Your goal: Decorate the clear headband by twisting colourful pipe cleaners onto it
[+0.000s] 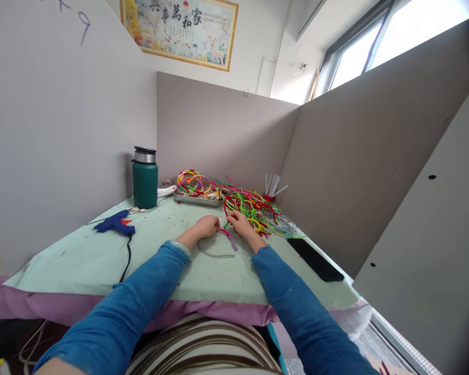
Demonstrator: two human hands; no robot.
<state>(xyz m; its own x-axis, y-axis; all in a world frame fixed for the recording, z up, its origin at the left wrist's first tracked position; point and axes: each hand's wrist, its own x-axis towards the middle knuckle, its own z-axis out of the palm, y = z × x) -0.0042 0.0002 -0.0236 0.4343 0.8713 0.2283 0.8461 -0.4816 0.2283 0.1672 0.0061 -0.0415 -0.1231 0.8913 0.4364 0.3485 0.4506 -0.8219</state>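
Near the middle of the table, my left hand point(208, 226) and my right hand point(238, 221) are close together with fingers pinched. A pink and purple fuzzy strand point(230, 238) runs from my left fingertips down toward the right. Between the hands shows a bit of green, with a red strand rising beside my right fingertips; which hand grips which is too small to tell. Below the hands a thin grey strand point(214, 255) curves on the cloth. A heap of colourful fuzzy strands point(250, 200) lies just behind my right hand.
A metal tray point(198, 200) of coloured pieces sits at the back. On the left are a green bottle point(145, 182) and a blue glue gun point(116, 223) with its cord. A black flat object point(316, 260) lies at right, and white sticks point(272, 185) stand behind. Partitions enclose the table.
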